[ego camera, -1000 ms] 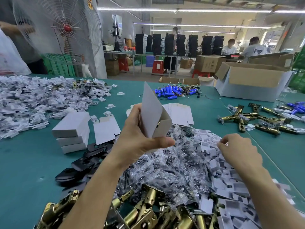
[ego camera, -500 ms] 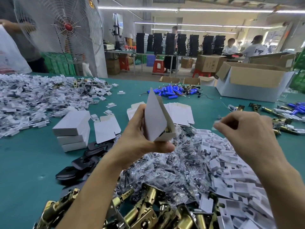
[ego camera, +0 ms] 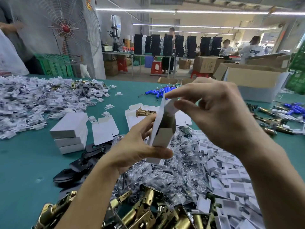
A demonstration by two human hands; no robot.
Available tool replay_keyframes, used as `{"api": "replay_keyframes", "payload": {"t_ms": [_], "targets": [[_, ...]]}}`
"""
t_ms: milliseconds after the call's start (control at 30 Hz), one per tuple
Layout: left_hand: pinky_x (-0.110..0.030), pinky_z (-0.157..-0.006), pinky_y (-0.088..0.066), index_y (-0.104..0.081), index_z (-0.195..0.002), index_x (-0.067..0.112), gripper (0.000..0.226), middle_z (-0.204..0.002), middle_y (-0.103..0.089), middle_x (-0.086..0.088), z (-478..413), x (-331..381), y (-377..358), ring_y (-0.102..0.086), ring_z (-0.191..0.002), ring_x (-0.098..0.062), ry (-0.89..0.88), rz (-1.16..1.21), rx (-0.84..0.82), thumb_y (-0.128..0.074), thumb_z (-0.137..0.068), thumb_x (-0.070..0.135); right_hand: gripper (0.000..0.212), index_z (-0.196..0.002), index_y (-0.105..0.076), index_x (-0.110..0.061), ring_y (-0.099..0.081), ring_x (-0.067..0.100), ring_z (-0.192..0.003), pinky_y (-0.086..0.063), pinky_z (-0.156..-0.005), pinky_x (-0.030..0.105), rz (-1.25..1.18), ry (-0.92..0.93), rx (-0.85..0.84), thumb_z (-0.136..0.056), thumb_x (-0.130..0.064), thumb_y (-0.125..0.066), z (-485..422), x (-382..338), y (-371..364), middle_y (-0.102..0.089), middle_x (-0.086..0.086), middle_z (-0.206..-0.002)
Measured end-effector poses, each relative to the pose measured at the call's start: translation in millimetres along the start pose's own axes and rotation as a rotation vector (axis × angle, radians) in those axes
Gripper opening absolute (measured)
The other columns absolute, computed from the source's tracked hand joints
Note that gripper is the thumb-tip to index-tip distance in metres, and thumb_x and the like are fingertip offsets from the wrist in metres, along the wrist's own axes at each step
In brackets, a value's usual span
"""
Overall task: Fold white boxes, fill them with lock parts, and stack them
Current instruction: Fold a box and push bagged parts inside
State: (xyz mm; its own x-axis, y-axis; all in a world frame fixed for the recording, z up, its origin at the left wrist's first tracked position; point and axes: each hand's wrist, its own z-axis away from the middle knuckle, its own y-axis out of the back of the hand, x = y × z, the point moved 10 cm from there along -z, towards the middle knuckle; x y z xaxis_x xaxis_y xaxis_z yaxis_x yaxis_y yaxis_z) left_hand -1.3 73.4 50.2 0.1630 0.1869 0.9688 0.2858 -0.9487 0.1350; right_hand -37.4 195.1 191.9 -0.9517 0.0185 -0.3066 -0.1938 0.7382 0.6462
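Right hand (ego camera: pixel 214 116) arriving at the top of the white box (ego camera: pixel 162 139)

Having left the card pile (ego camera: pixel 231 179), it is now meeting the box above the green table (ego camera: pixel 24 162). The left hand (ego camera: pixel 138 146) is holding the box upright, thumb curled across its lower front. The right thumb and forefinger are pinching a white piece (ego camera: pixel 171 104) at the box's open upper end; whether flap or loose insert is unclear. Three closed boxes (ego camera: pixel 71 134) are sitting stacked at left, beside a flat blank (ego camera: pixel 105 129).

half-folded white box (ego camera: pixel 162 138) held upright, top flap open; three closed white boxes (ego camera: pixel 69 129) lie stacked to its left.
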Motion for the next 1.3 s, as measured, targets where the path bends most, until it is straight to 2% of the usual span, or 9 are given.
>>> {"api": "replay_keyframes", "payload": {"t_ms": [133, 333, 433, 567, 833, 967, 1100, 1200, 1300], "targets": [[-0.049, -0.103, -0.049, -0.061, -0.125, 0.045, 0.076, -0.13, -0.065, 0.009, 0.1, -2.2, 1.0, -0.058, -0.124, -0.017, 0.021, 0.025, 0.012, -0.091, -0.057, 0.029, 0.029, -0.111, -0.064, -0.02, -0.064, 0.013, -0.077, -0.052, -0.074, 0.037, 0.08, -0.034, -0.03, -0.085, -0.017, -0.076, -9.9, 2.4, -13.4, -0.07, -0.007, -0.08], [-0.065, -0.098, -0.049, -0.067, -0.111, 0.047, 0.068, -0.12, -0.07, 0.009, 1.8, -11.2, 7.9, -0.062, -0.118, -0.022, 0.105, 0.077, 0.065, -0.091, -0.05, 0.03, 0.031, -0.099, -0.055, -0.019, -0.065, 0.021, -0.085, -0.053, -0.079, 0.046, 0.013, -0.1, -0.127, -0.079, -0.016, -0.08, -20.5, 14.7, -31.9, -0.072, -0.009, -0.078], [-0.063, -0.097, -0.05, -0.068, -0.113, 0.043, 0.07, -0.116, -0.071, 0.011, 2.2, -13.6, 10.5, -0.063, -0.114, -0.022, 0.134, 0.079, 0.087, -0.092, -0.049, 0.027, 0.028, -0.097, -0.054, -0.02, -0.062, 0.028, -0.099, -0.052, -0.086, 0.049, -0.052, -0.18, -0.263, -0.083, -0.014, -0.077, -19.0, 28.9, -47.1, -0.072, -0.006, -0.08], [-0.054, -0.09, -0.056, -0.068, -0.113, 0.041, 0.067, -0.108, -0.071, 0.012, 2.3, -15.1, 10.0, -0.065, -0.098, -0.014, 0.153, 0.06, 0.075, -0.091, -0.054, 0.021, 0.03, -0.09, -0.054, -0.019, -0.065, 0.028, -0.093, -0.054, -0.08, 0.049, -0.014, -0.15, -0.169, -0.078, -0.014, -0.081, -24.5, 30.6, -43.9, -0.07, -0.003, -0.079], [-0.072, -0.091, -0.048, -0.069, -0.112, 0.036, 0.07, -0.098, -0.071, 0.011, 3.4, -25.1, 11.8, -0.067, -0.086, -0.012, 0.231, 0.07, 0.092, -0.092, -0.047, 0.029, 0.02, -0.087, -0.058, -0.018, -0.063, 0.03, -0.095, -0.051, -0.086, 0.042, 0.112, -0.119, -0.374, -0.081, -0.017, -0.077, -32.0, 36.7, -67.7, -0.072, 0.001, -0.087], [-0.074, -0.09, -0.046, -0.069, -0.113, 0.033, 0.07, -0.104, -0.072, 0.005, 3.3, -27.6, 10.1, -0.068, -0.089, -0.015, 0.24, 0.122, 0.082, -0.091, -0.047, 0.031, 0.018, -0.091, -0.063, -0.013, -0.068, 0.015, -0.086, -0.052, -0.079, 0.034, 0.106, -0.101, -0.453, -0.081, -0.012, -0.078, -38.5, 34.4, -69.4, -0.074, -0.001, -0.086], [-0.07, -0.083, -0.053, -0.072, -0.109, 0.032, 0.065, -0.108, -0.074, 0.003, 1.9, -26.0, 15.0, -0.07, -0.091, -0.013, 0.223, 0.233, 0.126, -0.092, -0.046, 0.029, 0.011, -0.085, -0.064, -0.016, -0.057, -0.006, -0.072, -0.04, -0.065, 0.011, 0.062, -0.093, -0.285, -0.085, -0.016, -0.075, -38.7, 37.9, -55.7, -0.068, -0.007, -0.081], [-0.06, -0.077, -0.059, -0.064, -0.121, 0.029, 0.089, -0.098, -0.075, 0.011, 3.5, -23.0, 30.0, -0.071, -0.085, -0.011, 0.211, 0.229, 0.266, -0.099, -0.039, 0.029, 0.007, -0.088, -0.064, -0.021, -0.059, 0.005, -0.077, -0.048, -0.073, 0.027, -0.006, -0.15, -0.082, -0.089, -0.017, -0.069, -29.7, 50.1, -41.1, -0.065, -0.01, -0.079], [-0.058, -0.081, -0.058, -0.058, -0.122, 0.028, 0.095, -0.101, -0.07, 0.004, 7.5, -18.6, 50.6, -0.066, -0.091, -0.015, 0.181, 0.288, 0.451, -0.093, -0.034, 0.035, 0.005, -0.093, -0.063, -0.023, -0.062, 0.011, -0.075, -0.055, -0.074, 0.04, -0.014, -0.28, -0.107, -0.091, -0.023, -0.067, -12.3, 74.1, -52.1, -0.064, -0.01, -0.077]]}}
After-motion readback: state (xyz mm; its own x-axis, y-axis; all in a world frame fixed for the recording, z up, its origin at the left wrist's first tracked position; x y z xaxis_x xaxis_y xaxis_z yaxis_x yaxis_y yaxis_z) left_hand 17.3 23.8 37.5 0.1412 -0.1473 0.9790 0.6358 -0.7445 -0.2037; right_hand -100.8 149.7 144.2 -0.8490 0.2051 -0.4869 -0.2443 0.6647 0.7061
